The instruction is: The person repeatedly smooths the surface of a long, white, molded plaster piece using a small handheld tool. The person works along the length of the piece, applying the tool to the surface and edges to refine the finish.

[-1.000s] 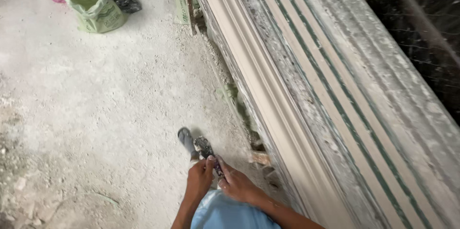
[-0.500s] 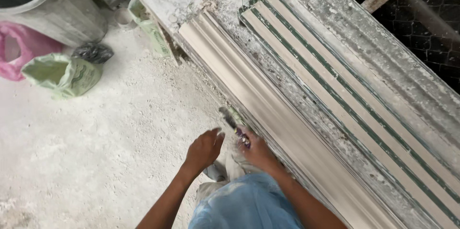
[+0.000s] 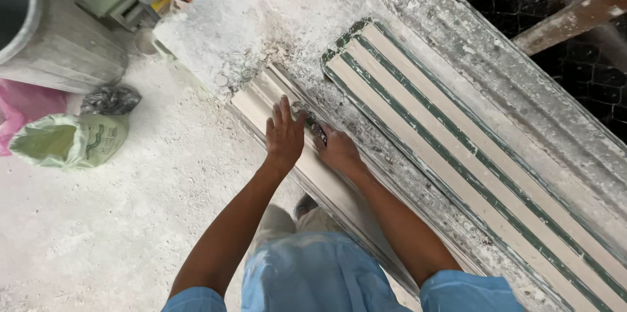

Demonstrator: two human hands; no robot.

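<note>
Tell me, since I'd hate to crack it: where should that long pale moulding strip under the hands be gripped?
Probably along the moulding strip's outer long edge, from the floor side, with hands spread apart. It lies flat and narrow along the dusty bench, and its other edge sits against crusted plaster.
</note>
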